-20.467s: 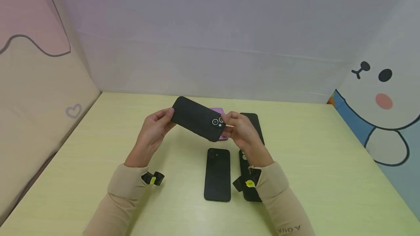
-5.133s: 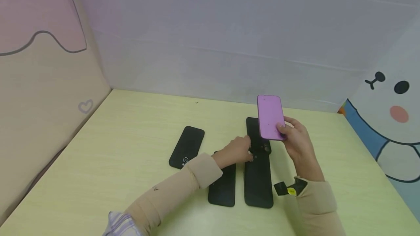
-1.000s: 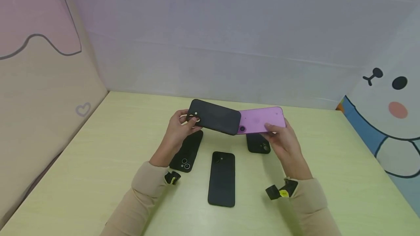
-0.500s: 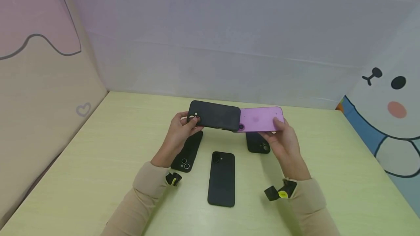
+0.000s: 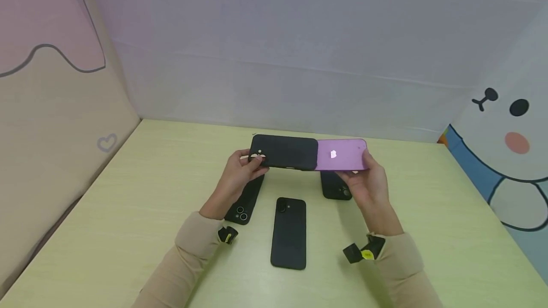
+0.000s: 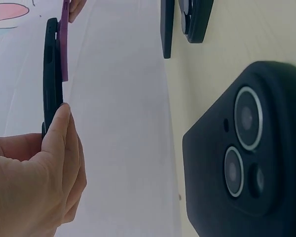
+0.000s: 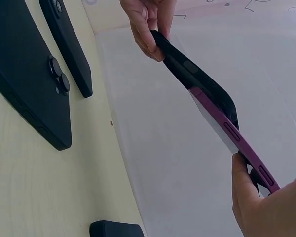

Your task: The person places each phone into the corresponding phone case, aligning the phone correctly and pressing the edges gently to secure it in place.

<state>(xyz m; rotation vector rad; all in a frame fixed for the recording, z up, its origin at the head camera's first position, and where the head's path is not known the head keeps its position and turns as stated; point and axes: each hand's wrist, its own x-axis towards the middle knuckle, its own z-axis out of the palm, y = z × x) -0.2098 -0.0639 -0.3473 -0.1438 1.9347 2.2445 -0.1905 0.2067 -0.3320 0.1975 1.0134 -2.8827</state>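
My left hand (image 5: 239,175) pinches a black phone case (image 5: 284,152) at the end with the camera cutout. A fingertip shows through that opening. My right hand (image 5: 369,184) grips a pink phone (image 5: 347,151) by its outer end, its logo side facing me. Both are held up, level and end to end. The phone's inner end lies behind the case in the head view, so its camera is hidden. From the right wrist, the phone's purple edge (image 7: 234,136) lies along the case's open side (image 7: 202,79).
On the pale table (image 5: 128,232) lie a black phone (image 5: 244,206) with two ringed lenses, partly behind my left hand, another black phone (image 5: 288,234) in the middle, and a third (image 5: 336,187) partly behind the pink one. A white cloth wall (image 5: 278,61) stands behind.
Seconds ago the case lay on the table at right; my left hand has since lifted it. In the last second, case and phone levelled and the phone's camera end passed behind the case.
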